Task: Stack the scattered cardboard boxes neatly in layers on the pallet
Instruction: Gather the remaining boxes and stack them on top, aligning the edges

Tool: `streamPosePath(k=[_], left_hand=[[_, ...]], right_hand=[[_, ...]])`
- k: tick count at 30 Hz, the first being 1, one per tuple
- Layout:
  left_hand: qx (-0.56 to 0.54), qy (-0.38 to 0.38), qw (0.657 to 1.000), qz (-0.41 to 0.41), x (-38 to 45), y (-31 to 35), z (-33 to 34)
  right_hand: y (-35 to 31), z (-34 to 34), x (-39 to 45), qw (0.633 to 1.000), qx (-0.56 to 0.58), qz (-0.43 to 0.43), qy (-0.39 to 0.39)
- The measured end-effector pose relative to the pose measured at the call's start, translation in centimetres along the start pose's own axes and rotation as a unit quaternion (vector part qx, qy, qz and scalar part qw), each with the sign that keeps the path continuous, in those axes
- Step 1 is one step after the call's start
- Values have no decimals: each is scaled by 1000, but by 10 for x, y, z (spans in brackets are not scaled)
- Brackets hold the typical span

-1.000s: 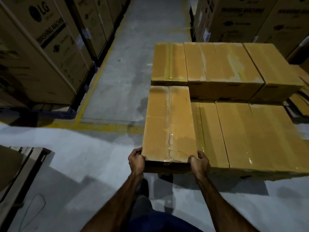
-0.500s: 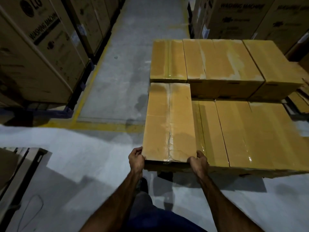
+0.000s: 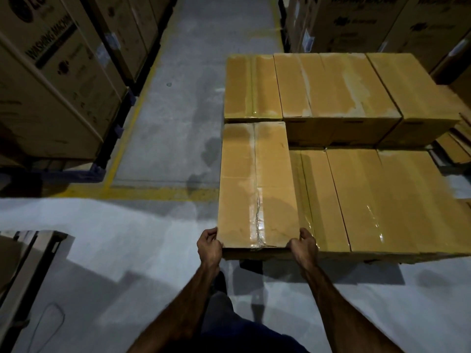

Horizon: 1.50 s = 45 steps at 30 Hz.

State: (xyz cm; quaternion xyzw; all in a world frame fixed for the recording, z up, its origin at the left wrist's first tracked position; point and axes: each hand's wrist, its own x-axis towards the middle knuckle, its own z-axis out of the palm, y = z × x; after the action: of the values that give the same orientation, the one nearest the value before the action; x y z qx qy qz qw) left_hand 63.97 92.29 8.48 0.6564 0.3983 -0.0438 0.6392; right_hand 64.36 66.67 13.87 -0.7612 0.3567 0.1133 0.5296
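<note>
taped cardboard box (image 3: 257, 184), atop stacked boxes (image 3: 356, 194)

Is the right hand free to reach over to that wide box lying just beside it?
Probably not at once. The right hand grips the near corner of the narrow box, as does the left hand. The wide box lies close with its top bare, so once freed the way looks open.

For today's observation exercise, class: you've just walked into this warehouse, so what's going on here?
A person is stacking cardboard boxes. The left hand and right hand grip the near corners of a long taped box, placing it at the stack's left front, its far end against the upper-layer boxes. The lower layer beside it is uncovered. Washing machine cartons line the aisle.
</note>
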Motion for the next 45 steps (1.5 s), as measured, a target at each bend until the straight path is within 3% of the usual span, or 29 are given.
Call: streamPosePath(k=[22,45], left_hand=[[3,2,1000,23,-3,5,6],[25,13,999,26,-1,14,2]], right_hand=[[8,2,22,995,-80,-51,2],[18,14,37,996,-65,-53,7]])
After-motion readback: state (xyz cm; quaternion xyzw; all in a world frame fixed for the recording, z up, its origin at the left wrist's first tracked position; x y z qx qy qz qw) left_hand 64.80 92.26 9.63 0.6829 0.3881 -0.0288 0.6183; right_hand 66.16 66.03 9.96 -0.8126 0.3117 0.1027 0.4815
